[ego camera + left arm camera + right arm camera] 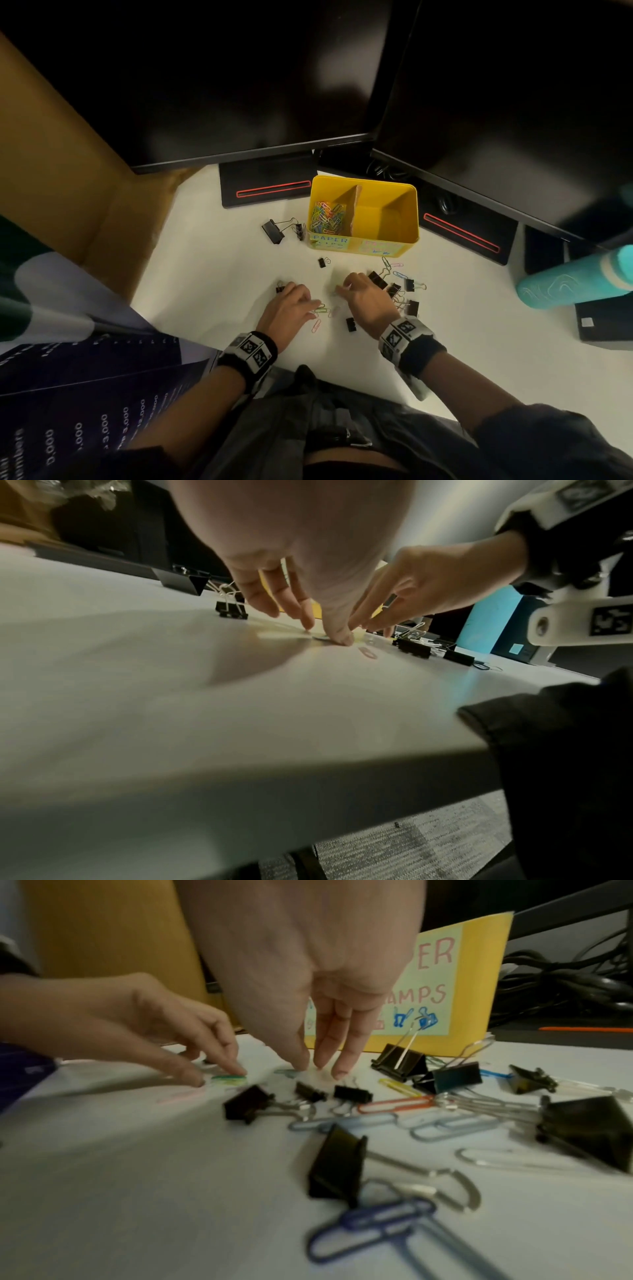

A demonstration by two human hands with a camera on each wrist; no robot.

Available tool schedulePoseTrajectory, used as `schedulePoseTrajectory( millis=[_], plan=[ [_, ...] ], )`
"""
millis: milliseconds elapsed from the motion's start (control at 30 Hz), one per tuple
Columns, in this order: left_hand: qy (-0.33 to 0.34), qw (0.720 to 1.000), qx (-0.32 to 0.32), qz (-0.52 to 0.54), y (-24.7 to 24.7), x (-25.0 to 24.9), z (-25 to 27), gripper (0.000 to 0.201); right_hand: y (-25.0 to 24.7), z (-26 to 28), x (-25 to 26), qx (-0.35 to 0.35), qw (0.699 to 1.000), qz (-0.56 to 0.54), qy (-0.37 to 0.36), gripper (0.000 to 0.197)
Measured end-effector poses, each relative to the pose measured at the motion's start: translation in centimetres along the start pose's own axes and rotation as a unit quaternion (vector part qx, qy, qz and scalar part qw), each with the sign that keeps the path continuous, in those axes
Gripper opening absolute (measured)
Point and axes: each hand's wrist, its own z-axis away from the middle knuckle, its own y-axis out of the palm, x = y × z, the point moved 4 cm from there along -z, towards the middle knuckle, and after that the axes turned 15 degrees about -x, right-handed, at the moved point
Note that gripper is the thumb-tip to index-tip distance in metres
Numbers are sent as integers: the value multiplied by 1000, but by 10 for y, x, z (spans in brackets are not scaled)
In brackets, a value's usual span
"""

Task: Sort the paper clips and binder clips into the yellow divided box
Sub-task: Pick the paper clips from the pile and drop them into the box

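Observation:
The yellow divided box [363, 247] stands at the back of the white desk [212, 274]. Its left compartment holds several coloured paper clips [326, 216]; its right compartment [385, 214] shows nothing inside. My left hand [317, 306] pinches a green paper clip [230, 1079] that lies flat on the desk. Just right of it, my right hand [310, 1066] points its straight fingers down, the tips touching the desk beside a pale teal paper clip [287, 1072]. Black binder clips [378, 279] and loose paper clips [399, 275] are scattered right of that hand.
A large binder clip [273, 231] lies left of the box and a small one [322, 262] in front of it. Two dark monitors on stands [267, 188] fill the back. A teal bottle [575, 281] lies at the right. A pink paper clip [315, 325] sits near my left wrist.

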Motion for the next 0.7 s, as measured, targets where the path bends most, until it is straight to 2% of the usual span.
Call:
schedulePoseTrajectory(
  millis=[67,133,200,300,400,500,600,700],
  plan=[
    [-14,1000,-8,21,3,3,2,18,-2,9,8,-11,998,-42,-35,30],
    [-24,999,-23,37,4,5,3,12,-2,16,8,-7,995,-86,-41,27],
    [-8,999,-24,35,5,6,2,11,-2,17,2,-15,993,-114,-25,22],
    [57,998,-17,0,9,3,0,14,1,13,-3,-37,988,-150,20,13],
    [33,998,-58,-10,0,3,-13,15,3,12,-3,-57,983,-171,36,13],
    [12,989,-147,6,-31,-12,-45,7,3,11,-1,-80,985,-152,5,8],
    [4,972,-234,29,-60,-24,-94,4,5,8,5,-84,991,-97,-36,12],
    [-18,971,-237,35,-65,-14,-134,9,9,5,15,-74,991,-9,-115,16]
  ],
)
